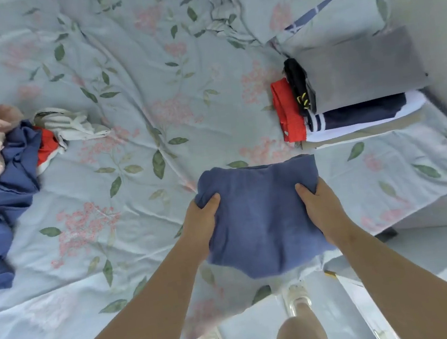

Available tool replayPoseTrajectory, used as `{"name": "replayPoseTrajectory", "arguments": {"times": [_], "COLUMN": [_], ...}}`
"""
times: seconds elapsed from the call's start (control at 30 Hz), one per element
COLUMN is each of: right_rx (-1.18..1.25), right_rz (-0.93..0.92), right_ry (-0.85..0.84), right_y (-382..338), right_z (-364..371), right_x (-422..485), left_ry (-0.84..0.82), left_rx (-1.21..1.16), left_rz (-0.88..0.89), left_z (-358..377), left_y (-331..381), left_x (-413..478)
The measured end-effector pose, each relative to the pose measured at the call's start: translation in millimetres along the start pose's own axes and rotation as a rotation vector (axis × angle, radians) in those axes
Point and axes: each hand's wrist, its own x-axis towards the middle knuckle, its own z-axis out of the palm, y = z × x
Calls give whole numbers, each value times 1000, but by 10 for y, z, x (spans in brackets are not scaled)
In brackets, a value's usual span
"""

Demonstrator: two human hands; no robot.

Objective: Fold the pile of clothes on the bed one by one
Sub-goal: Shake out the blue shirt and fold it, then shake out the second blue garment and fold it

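Filling most of the view, the bed (147,66) bears two heaps: a loose pile (0,168) of unfolded clothes at the far left and a neat stack (354,97) of folded ones at the right. Between them, over the near edge, a folded blue garment (261,215) is held, its longer side running away from the person. The stack lies ahead and to the right of it, near its far corner, so the right hand (321,210) is the nearer one for setting it there, which looks like the coming move. That hand and the left hand (205,222) grip the garment's side edges, thumbs (210,200) pressed on top, the other fingers tucked beneath and hidden.
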Motion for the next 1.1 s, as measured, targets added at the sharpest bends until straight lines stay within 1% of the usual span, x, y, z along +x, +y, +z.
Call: {"name": "replayPoseTrajectory", "arguments": {"times": [0.2, 0.33, 0.4, 0.5, 0.57, 0.7, 0.87, 0.97, 1.1], "right_rx": [-60, -107, -156, -304, -401, -497, -607, -725, -825], "right_rz": [28, 79, 124, 171, 162, 76, -112, -259, -450], "right_ry": [111, 187, 221, 193, 121, -62, -189, -245, -303], "right_y": [270, 468, 565, 659, 676, 536, 46, -352, -867], "right_z": [-1282, -1990, -2241, -2448, -2485, -2363, -1957, -1612, -1068], "right_x": [436, 724, 834, 921, 939, 894, 781, 682, 469], "left_ry": [-36, -25, 13, 78, 97, 65, 118, 206, 318], "left_rx": [-12, -1, 65, 328, 527, 821, 1141, 1247, 1228], "left_rz": [-9, -27, -32, -17, 1, 90, 233, 285, 281], "left_z": [1451, 2236, 2508, 2713, 2720, 2558, 2121, 1729, 1086], "left_y": [118, 172, 180, 190, 217, 359, 670, 827, 919], "left_x": [-72, -37, 7, 72, 100, 68, -112, -251, -438]}}
